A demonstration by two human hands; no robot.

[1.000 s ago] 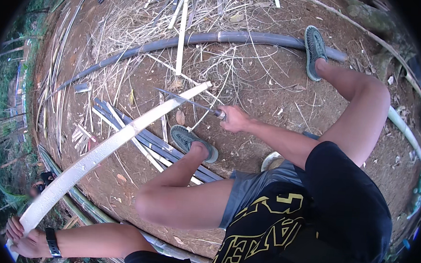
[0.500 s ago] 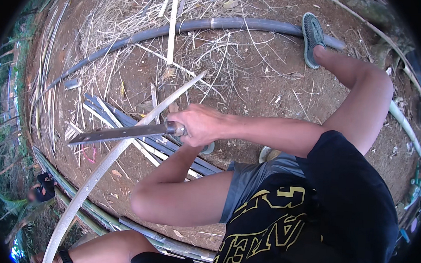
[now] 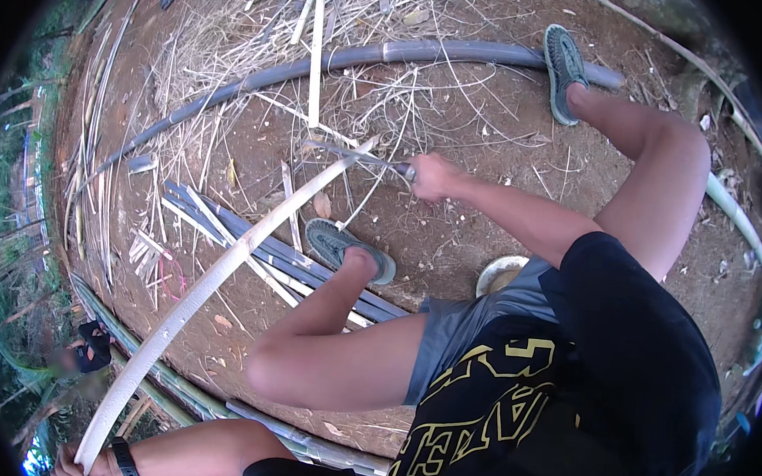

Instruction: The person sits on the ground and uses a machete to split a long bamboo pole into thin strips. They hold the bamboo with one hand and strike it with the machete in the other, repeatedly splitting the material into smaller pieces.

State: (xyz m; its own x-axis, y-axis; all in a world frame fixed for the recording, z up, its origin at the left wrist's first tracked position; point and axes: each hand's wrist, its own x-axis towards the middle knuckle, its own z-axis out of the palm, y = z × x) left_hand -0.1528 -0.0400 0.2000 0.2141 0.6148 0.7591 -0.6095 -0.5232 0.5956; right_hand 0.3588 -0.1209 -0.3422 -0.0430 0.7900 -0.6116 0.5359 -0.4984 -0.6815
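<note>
Apparently for trimming, a strip (image 3: 207, 284) is gripped by the left hand (image 3: 79, 466), a knife (image 3: 379, 160) by the right hand (image 3: 437, 178); steadiness seems required next

Pale strip (image 3: 199, 296) in the left hand (image 3: 101, 467), knife (image 3: 386, 162) in the right hand (image 3: 437, 178) across its far end.

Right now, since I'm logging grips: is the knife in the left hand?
No, the right hand grips the knife, while the left hand holds the pale strip.
</note>
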